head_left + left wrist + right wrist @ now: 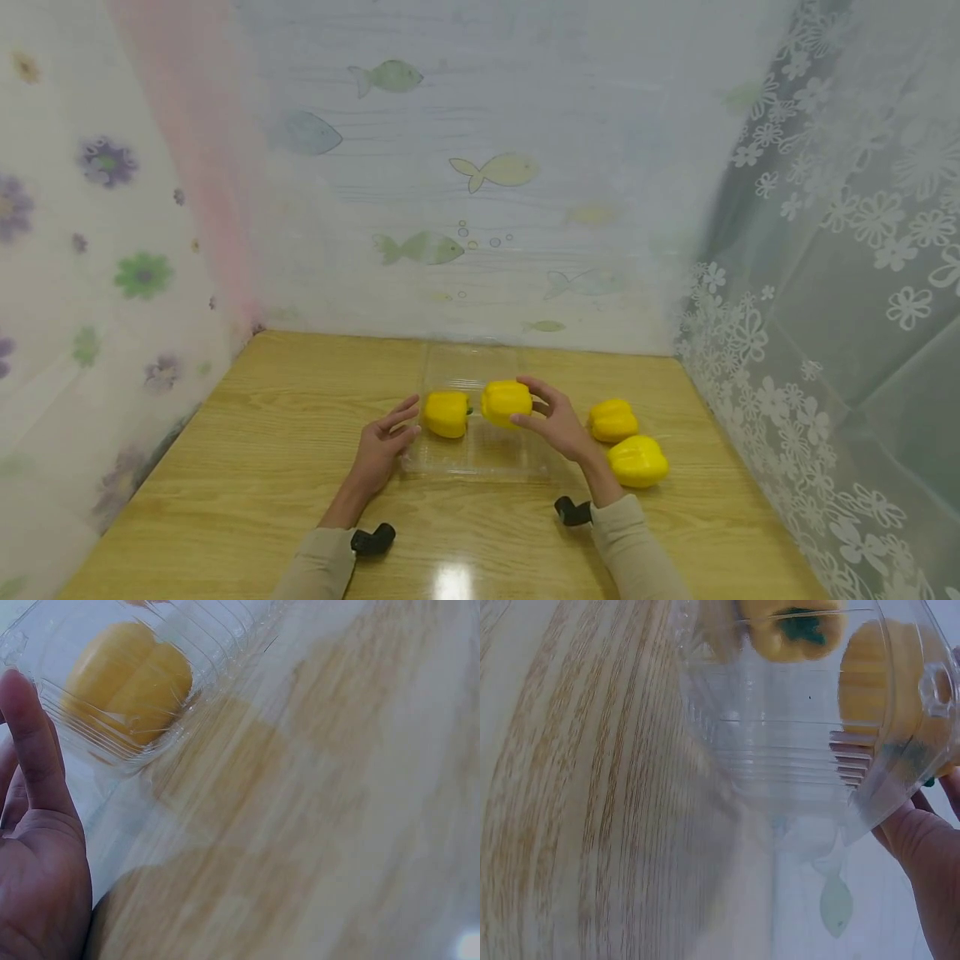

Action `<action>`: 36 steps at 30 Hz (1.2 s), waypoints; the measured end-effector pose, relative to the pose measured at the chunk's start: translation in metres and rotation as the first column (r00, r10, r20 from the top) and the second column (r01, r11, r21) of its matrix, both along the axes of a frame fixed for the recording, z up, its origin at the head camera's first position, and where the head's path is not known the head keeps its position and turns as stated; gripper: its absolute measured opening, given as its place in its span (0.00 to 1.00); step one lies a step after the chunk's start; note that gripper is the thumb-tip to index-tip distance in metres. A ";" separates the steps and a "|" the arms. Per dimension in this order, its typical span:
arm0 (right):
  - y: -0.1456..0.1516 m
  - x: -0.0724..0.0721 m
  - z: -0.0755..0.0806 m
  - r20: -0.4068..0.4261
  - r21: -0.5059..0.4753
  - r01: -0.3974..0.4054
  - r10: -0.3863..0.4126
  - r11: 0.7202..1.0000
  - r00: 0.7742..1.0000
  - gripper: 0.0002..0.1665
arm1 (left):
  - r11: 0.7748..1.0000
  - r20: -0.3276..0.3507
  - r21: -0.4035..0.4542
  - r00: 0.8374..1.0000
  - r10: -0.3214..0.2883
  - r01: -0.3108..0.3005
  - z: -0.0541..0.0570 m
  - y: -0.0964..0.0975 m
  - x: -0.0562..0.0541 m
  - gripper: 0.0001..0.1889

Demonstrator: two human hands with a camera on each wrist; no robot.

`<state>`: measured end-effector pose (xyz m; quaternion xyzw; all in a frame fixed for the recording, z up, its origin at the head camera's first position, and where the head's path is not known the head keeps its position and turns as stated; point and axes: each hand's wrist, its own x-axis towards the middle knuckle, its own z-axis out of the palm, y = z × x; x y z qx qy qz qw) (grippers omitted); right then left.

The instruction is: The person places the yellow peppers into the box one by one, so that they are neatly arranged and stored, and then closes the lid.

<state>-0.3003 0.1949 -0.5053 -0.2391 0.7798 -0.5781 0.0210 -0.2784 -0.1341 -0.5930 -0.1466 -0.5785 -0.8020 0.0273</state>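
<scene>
A clear plastic clamshell container (472,462) lies on the table with its lid (474,362) tipped back. One yellow bell pepper (446,414) rests in its left half, the green stem facing right. My right hand (558,423) grips a second yellow bell pepper (506,403) over the right half, thumb in front and fingers behind. Through the clear wall, the right wrist view shows this held pepper (866,679). At the container's left side is my left hand (381,450), its fingers extended and fingertips right at the wall. The left wrist view shows those fingers (34,742) beside the container.
Two more yellow bell peppers lie right of the container, one farther back (612,421) and one nearer (637,462), close behind my right forearm. Printed curtains enclose the wooden table (262,467) at the back (600,150) and both sides.
</scene>
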 end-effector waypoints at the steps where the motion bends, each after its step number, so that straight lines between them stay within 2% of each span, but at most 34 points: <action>1: 0.000 0.000 0.000 0.001 0.001 0.003 -0.003 1.000 1.000 0.38 | 1.000 0.001 0.003 1.000 -0.001 0.001 0.001 0.000 0.000 0.24; 7: -0.003 -0.001 0.003 0.006 0.035 0.014 -0.014 0.999 1.000 0.38 | 1.000 0.007 0.011 1.000 0.001 -0.001 0.004 0.001 0.001 0.24; 13: -0.004 -0.001 0.005 0.062 0.072 0.009 -0.013 0.997 0.998 0.39 | 1.000 0.006 0.014 1.000 -0.001 0.001 0.003 0.002 0.001 0.24; 18: -0.003 -0.002 0.006 0.142 0.090 -0.037 0.024 0.995 0.990 0.39 | 1.000 0.012 0.018 1.000 -0.002 0.002 0.003 0.002 0.001 0.24; 23: -0.004 -0.002 0.008 0.169 0.087 -0.076 0.060 0.993 0.984 0.39 | 1.000 0.017 0.013 1.000 -0.005 0.005 0.003 0.002 0.002 0.24; 27: -0.009 0.000 0.009 0.162 0.120 -0.053 0.033 0.991 0.986 0.40 | 1.000 0.010 0.010 1.000 -0.009 0.009 0.003 0.001 0.002 0.24; 31: -0.015 0.000 0.008 0.126 0.185 -0.001 -0.023 0.983 0.992 0.40 | 1.000 0.003 0.014 1.000 -0.010 0.010 0.003 0.001 0.002 0.25; 36: -0.024 0.000 0.005 0.089 0.217 0.077 -0.098 0.973 0.991 0.39 | 1.000 0.001 0.014 1.000 -0.009 0.009 0.003 0.001 0.002 0.25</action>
